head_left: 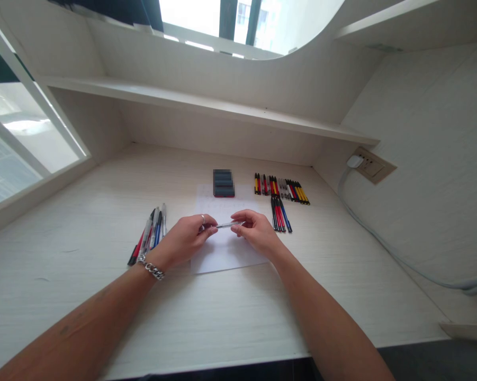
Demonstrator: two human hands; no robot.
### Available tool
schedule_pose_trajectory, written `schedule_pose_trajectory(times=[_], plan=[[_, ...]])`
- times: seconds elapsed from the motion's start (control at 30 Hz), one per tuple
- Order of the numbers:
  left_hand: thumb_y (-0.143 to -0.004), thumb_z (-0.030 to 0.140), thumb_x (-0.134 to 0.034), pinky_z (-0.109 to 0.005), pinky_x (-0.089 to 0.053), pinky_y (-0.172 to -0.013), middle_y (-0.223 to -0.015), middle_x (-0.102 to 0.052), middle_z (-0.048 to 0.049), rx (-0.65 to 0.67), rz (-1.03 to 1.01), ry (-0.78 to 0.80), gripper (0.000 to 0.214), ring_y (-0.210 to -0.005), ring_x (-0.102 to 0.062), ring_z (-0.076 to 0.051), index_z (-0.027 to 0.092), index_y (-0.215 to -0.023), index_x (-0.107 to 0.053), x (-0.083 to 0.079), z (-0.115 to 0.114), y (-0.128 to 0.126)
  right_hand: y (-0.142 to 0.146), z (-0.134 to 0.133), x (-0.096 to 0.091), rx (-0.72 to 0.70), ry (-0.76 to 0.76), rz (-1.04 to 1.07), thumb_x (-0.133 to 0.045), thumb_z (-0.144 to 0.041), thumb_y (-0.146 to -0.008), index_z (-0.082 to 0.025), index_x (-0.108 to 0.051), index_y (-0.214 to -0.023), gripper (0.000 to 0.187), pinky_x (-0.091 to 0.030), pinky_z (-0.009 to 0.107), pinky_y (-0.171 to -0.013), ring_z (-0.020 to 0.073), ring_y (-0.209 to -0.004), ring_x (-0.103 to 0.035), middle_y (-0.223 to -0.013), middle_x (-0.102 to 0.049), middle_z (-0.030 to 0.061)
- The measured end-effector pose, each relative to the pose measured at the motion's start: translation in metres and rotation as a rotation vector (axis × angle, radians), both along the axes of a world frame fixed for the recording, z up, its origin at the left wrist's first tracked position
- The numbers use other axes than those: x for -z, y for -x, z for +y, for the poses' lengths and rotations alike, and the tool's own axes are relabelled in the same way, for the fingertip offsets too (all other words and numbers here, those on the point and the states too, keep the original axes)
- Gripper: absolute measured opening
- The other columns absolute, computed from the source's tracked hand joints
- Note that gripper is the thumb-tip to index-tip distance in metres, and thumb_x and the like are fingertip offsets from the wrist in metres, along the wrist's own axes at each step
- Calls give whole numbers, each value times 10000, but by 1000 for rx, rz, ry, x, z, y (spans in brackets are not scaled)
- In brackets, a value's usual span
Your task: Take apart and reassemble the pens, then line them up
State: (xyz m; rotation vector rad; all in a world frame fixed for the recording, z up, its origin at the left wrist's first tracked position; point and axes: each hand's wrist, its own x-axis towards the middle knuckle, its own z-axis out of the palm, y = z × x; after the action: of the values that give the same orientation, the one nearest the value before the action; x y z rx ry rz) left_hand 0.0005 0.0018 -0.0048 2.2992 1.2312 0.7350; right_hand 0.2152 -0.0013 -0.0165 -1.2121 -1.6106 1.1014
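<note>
The left grip (pixel 186 235) pinches the pen (pixel 227 225) at its nine o'clock end, the right grip (pixel 254 230) at three o'clock, above the paper (pixel 222 256).

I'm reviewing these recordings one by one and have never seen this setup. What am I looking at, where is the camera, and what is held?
No machine here: a person works with bare hands, and the one picture comes from a camera worn on their head, looking down at a pale desk. The left hand and the right hand pinch the two ends of one slim pen above a white sheet of paper. Left of the sheet lies a loose bunch of pens; to its right, neat rows of pens. A dark blurred block sits at the sheet's far edge. A wall socket and cable are on the right.
</note>
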Motion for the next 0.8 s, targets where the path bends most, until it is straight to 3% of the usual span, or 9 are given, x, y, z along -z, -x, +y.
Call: schedule_pose_trajectory(times=[0.13,0.2,0.27,0.33,0.5,0.63,0.8], plan=[[-881,340,-507,-270,-432,-687,-857,-687,-26,1,1,-3,206,-751,-602,-166,208,-955,-646,0,0,0,0,-1,-2,14,61,-96,-527,-479,-847,-147,-666,-846,360,-402,236,-519,94,-509,-511,-673,-643,28],[-886,338,-496,-272,-430,-688,-860,-685,-29,10,4,-5,206,-762,-601,-168,208,-953,-640,-1,0,0,0,-2,-3,-13,38,-81,-552,-453,-836,-149,-661,-806,325,-406,234,-533,99,-535,-522,-672,-637,24],[-887,343,-492,-273,-430,-685,-852,-684,-28,3,7,-2,207,-762,-601,-169,206,-947,-636,0,0,0,1,-2,-4,-27,5,-19,-649,-402,-770,-165,-657,-927,285,-430,237,-572,110,-602,-559,-772,-652,27],[-887,350,-491,-274,-432,-686,-849,-684,-27,-3,7,-4,210,-760,-603,-170,207,-948,-633,0,1,1,2,-2,-4,-18,18,-3,-672,-406,-746,-177,-637,-1033,368,-435,239,-572,115,-621,-567,-819,-656,33],[-884,347,-488,-275,-433,-682,-841,-680,-30,2,14,-18,210,-752,-603,-172,210,-949,-634,1,0,0,1,-3,-4,-23,63,-69,-540,-463,-836,-152,-663,-836,335,-393,231,-513,101,-544,-520,-692,-641,31],[-886,350,-485,-277,-428,-680,-845,-680,-25,-7,18,-6,208,-754,-600,-172,214,-950,-628,1,-1,0,1,-3,-5,-32,31,-1,-647,-407,-768,-182,-639,-1023,340,-420,233,-556,110,-607,-559,-776,-643,18],[-884,332,-488,-272,-419,-664,-835,-675,-22,5,34,-10,189,-741,-597,-166,212,-944,-622,0,-1,0,1,-2,-3,2,35,-79,-533,-448,-844,-152,-660,-787,327,-396,234,-522,98,-534,-510,-671,-629,24]])
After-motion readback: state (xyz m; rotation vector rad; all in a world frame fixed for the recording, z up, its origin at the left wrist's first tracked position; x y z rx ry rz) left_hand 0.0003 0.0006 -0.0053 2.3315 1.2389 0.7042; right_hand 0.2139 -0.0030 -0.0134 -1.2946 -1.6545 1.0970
